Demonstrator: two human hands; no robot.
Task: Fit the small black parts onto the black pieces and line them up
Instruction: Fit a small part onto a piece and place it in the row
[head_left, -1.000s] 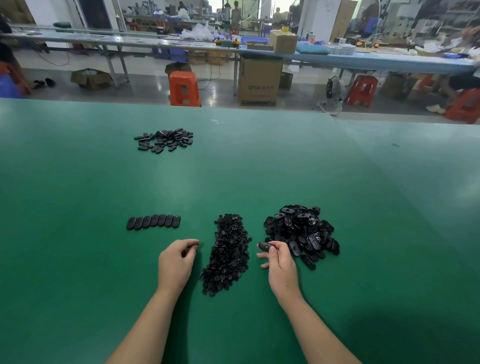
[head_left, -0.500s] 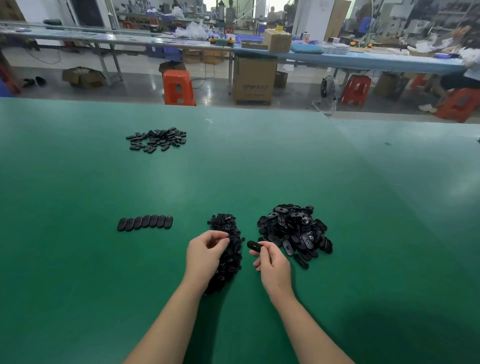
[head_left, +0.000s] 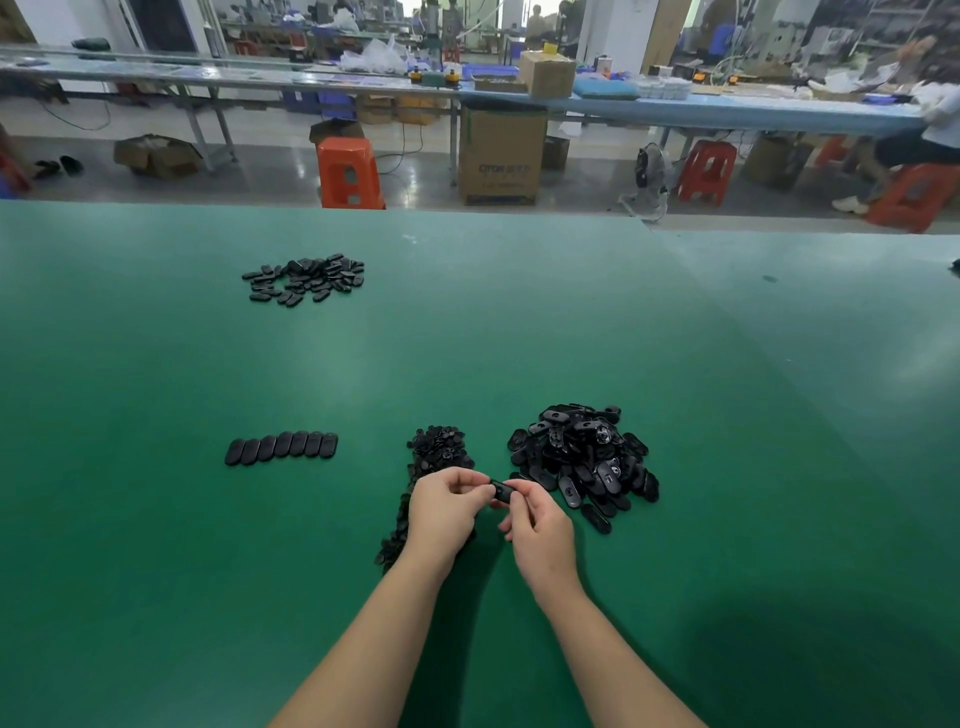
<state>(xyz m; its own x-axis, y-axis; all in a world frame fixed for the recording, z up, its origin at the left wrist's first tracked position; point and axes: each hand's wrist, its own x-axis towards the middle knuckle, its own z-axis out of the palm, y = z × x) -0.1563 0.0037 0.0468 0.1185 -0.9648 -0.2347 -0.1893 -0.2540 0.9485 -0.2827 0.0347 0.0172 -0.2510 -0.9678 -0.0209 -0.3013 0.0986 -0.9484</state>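
My right hand pinches a black oval piece just above the table. My left hand has its fingertips curled against the piece's left end; whether a small part sits between them is hidden. Behind my left hand lies a narrow heap of small black parts. To the right is a pile of black oval pieces. A neat row of several oval pieces lies to the left.
A looser scatter of black oval pieces lies far back left on the green table. Beyond the table's far edge stand orange stools, a cardboard box and long workbenches. A seated person is at far right.
My left hand moved right from the small-parts heap and met my right hand, which kept the oval piece. Both hands now hold together at the piece.
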